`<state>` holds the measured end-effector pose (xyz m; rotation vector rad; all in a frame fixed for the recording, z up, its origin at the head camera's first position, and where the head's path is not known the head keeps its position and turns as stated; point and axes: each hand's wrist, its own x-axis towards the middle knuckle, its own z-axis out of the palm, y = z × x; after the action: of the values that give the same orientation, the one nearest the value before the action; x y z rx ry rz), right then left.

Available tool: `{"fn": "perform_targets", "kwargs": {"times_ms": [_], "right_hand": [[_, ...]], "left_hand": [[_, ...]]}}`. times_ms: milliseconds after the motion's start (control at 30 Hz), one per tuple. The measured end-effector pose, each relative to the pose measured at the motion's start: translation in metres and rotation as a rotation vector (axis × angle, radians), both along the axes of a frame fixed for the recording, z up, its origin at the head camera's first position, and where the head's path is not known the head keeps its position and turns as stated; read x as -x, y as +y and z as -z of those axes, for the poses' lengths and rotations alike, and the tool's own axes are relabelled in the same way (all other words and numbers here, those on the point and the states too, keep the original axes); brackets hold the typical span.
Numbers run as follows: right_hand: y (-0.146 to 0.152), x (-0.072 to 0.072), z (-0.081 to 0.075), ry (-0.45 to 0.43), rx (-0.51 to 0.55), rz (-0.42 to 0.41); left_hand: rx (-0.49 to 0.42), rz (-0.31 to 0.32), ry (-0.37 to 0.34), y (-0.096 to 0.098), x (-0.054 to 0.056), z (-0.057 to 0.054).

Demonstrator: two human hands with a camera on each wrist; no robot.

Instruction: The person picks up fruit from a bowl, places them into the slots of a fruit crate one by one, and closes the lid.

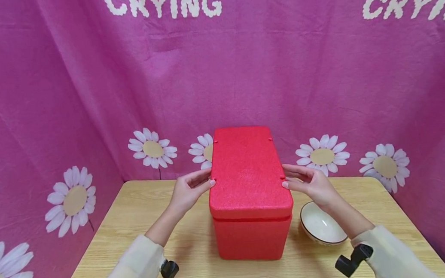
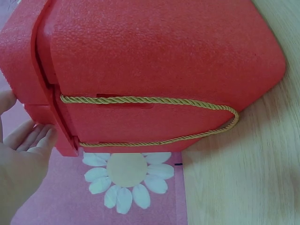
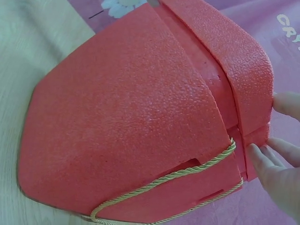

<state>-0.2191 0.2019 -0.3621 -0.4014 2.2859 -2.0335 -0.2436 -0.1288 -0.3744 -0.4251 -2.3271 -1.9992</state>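
A tall red foam box [image 1: 252, 239] stands on the wooden table, with a red lid [image 1: 247, 167] on top. Between lid and body, the right wrist view shows a band of the box's inner lip. My left hand [image 1: 188, 190] holds the lid's left edge, thumb at the top rim and fingers against the side. On the opposite edge my right hand [image 1: 314, 185] grips the lid in the same way. A twisted gold cord [image 2: 159, 100] hangs slack down the left side, and another gold cord [image 3: 164, 179] down the right side. The box's inside is hidden.
A white bowl [image 1: 323, 223] with a dark rim sits right of the box, partly under my right forearm. The wooden table [image 1: 176, 254] meets a purple cloth backdrop [image 1: 233, 78] with daisies and white lettering at the back and sides.
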Motion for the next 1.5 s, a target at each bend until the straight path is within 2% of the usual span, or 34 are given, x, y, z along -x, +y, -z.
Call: {"fn": "perform_targets", "kwargs": {"times_ms": [167, 400, 600, 833, 1033, 1133, 1233, 1333, 1433, 1500], "right_hand": [[0.001, 0.002, -0.002, -0.010, -0.029, 0.018], [0.000, -0.002, 0.001, 0.000, 0.040, -0.003], [0.001, -0.007, 0.003, -0.001, 0.050, -0.029], [0.001, -0.005, 0.005, 0.011, 0.028, -0.005], [0.002, -0.008, 0.016, 0.077, 0.049, -0.004], [0.001, -0.010, 0.018, 0.113, 0.041, -0.009], [0.002, -0.009, 0.013, 0.139, 0.016, -0.011], [0.003, -0.008, 0.004, 0.214, -0.094, 0.020], [0.004, -0.006, -0.007, 0.304, -0.225, 0.035], [0.003, -0.005, -0.014, 0.338, -0.295, 0.004]], "left_hand": [[-0.021, -0.006, 0.020, 0.001, 0.002, 0.003], [-0.059, 0.026, 0.041, 0.002, 0.002, 0.005], [-0.039, 0.039, 0.043, 0.000, -0.001, 0.005], [-0.056, 0.048, 0.044, 0.000, 0.000, 0.005], [-0.088, 0.024, 0.055, 0.004, -0.003, 0.015], [-0.072, 0.014, 0.065, 0.005, -0.004, 0.015], [-0.047, 0.032, 0.089, 0.003, -0.002, 0.011], [0.006, 0.054, 0.121, 0.001, 0.001, 0.002], [0.104, 0.078, 0.144, 0.000, 0.001, -0.012], [0.196, 0.113, 0.151, 0.001, -0.001, -0.022]]}}
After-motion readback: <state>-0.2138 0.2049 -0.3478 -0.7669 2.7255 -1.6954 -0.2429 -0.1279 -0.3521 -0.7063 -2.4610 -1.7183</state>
